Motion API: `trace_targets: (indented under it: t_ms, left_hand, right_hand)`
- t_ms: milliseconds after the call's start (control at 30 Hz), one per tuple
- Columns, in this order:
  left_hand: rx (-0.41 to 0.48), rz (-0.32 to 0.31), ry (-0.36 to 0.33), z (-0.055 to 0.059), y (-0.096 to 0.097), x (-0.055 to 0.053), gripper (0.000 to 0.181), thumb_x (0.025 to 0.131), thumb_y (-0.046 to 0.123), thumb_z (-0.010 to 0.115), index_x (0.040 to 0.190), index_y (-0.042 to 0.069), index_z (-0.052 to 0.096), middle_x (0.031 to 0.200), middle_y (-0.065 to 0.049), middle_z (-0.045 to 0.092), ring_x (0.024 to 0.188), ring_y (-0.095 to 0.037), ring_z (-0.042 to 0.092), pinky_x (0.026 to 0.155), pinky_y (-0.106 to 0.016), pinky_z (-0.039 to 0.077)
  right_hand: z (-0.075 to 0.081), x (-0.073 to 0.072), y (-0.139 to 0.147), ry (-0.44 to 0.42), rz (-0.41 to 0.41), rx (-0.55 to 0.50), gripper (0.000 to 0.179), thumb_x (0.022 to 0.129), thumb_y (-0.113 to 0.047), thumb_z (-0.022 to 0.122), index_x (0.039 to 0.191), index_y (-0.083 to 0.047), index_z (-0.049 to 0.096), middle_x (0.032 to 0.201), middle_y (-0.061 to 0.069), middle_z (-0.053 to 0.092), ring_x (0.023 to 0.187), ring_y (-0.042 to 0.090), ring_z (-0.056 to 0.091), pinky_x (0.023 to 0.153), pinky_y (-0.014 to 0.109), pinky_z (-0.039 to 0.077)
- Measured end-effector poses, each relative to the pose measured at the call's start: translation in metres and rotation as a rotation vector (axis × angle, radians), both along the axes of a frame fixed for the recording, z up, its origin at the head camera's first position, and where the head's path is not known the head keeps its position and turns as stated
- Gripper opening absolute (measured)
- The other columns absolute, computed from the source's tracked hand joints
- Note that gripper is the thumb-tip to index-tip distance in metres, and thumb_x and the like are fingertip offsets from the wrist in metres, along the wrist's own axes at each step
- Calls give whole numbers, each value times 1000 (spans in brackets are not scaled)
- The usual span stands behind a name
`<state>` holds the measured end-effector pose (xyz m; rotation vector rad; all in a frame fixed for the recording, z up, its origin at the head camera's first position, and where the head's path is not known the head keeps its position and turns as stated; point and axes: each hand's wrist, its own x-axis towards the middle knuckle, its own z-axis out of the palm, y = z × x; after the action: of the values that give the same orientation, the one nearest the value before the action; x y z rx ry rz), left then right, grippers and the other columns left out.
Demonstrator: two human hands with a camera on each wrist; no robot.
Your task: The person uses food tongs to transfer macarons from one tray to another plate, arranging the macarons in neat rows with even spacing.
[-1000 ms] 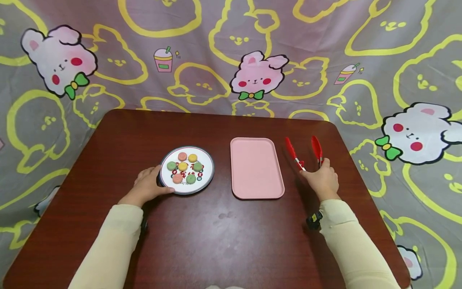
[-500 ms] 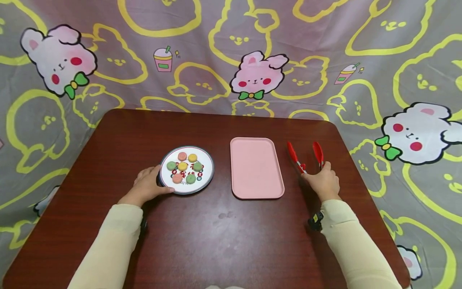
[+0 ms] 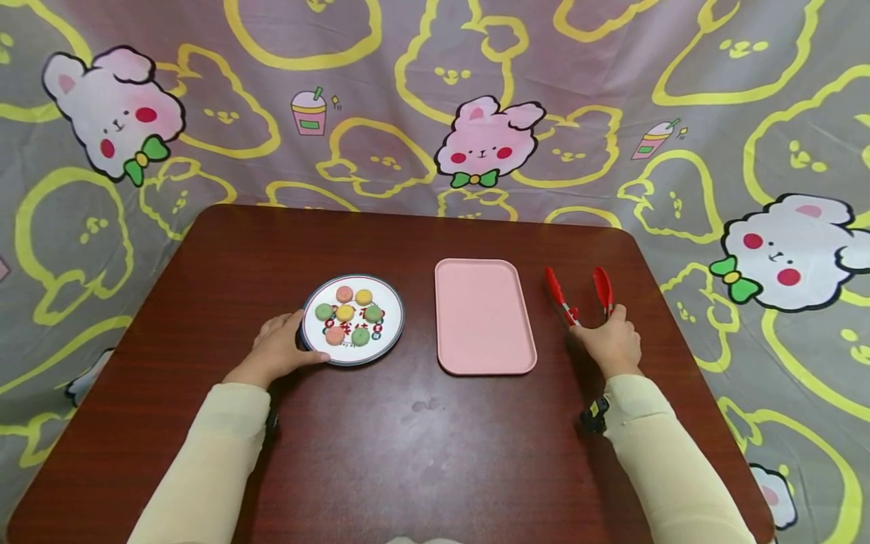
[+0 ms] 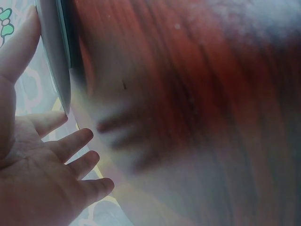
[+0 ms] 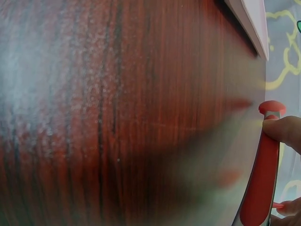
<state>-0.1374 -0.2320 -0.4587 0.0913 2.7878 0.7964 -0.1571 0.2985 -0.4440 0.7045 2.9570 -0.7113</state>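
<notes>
A white plate point(image 3: 389, 344) with a blue rim and red print bears several pink, yellow and green macarons point(image 3: 345, 313). My left hand point(image 3: 275, 349) holds the plate at its left edge, thumb along the near rim. In the left wrist view the thumb and index finger point(image 4: 52, 123) meet the plate's edge, while the other fingers stretch out free. My right hand point(image 3: 610, 344) grips a pair of red-tipped metal tongs point(image 3: 569, 313), its thumb on one arm and fingers on the other. The tongs stand spread apart, their red tips pointing away, with nothing between them.
Between the plate and the tongs lies a pink rectangular tray point(image 3: 484, 317) with nothing on it. All of this is on a dark red-brown wooden table point(image 3: 421, 453). A patterned curtain point(image 3: 381, 91) with cartoon rabbits hangs behind and beside the table.
My right hand has drawn the tongs slightly toward me and to the right, still spread. The left hand, plate, macarons and tray have stayed in place.
</notes>
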Motion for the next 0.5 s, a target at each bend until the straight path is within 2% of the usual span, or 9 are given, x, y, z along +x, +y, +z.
trace_targets:
  t_ms: [500]
  left_hand:
    - [-4,-1,8,-3,0,-1,100,75,45,79,145,-6,30,142,-38,31,133,-56,19,103,-69,19]
  right_hand:
    - [-5,-1,4,2,-9,6,83,79,-44,69,133,7,32,119,37,51,103,54,52,86,60,44]
